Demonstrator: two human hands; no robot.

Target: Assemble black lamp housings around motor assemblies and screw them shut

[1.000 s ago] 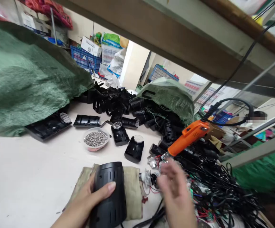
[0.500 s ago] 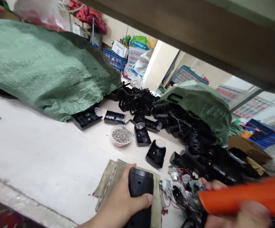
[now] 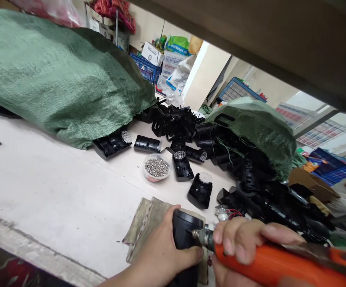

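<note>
My left hand [image 3: 161,249] is wrapped round a black plastic housing [image 3: 186,231], its thumb across the near face. The housing rests on a folded beige cloth [image 3: 147,221] near the front of the table. My right hand [image 3: 244,239] grips an orange electric screwdriver [image 3: 268,261], held nearly level. Its metal tip [image 3: 197,234] meets the upper part of the housing, at or beside a screw hole; the exact contact is too small to make out. Behind the right hand, a small assembly with red wires [image 3: 231,214] is partly hidden.
A clear tub of small screws [image 3: 157,168] stands beyond the cloth, among several loose black housings [image 3: 201,191]. More black parts [image 3: 250,179] heap up at the right by a green sack [image 3: 259,127]. A larger green sack [image 3: 62,75] lies left. A beam [image 3: 265,48] crosses overhead.
The orange screwdriver has swung left, from beside the wired assembly to the housing, its tip now against it. My left hand keeps its grip on the housing. The view has shifted slightly.
</note>
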